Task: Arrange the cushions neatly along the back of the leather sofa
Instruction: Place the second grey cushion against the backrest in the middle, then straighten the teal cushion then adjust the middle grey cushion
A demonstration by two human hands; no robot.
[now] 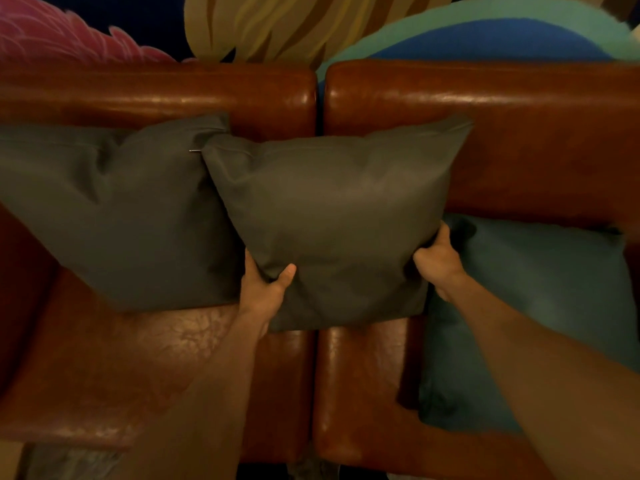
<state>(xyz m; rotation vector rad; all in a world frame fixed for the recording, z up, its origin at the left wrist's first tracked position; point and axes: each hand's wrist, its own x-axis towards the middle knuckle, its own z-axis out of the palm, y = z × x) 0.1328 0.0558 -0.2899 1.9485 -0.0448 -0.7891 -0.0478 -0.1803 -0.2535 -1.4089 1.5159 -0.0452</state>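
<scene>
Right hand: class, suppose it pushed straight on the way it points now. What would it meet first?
The right hand already grips the lower right corner of the middle grey cushion. Going straight on, it would probably press that cushion into the sofa's leather backrest; depth is unclear.

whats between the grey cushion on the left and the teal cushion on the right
In the head view, a second grey cushion sits between the left grey cushion and the teal cushion, gripped at its lower corners by the left hand and right hand.
</scene>
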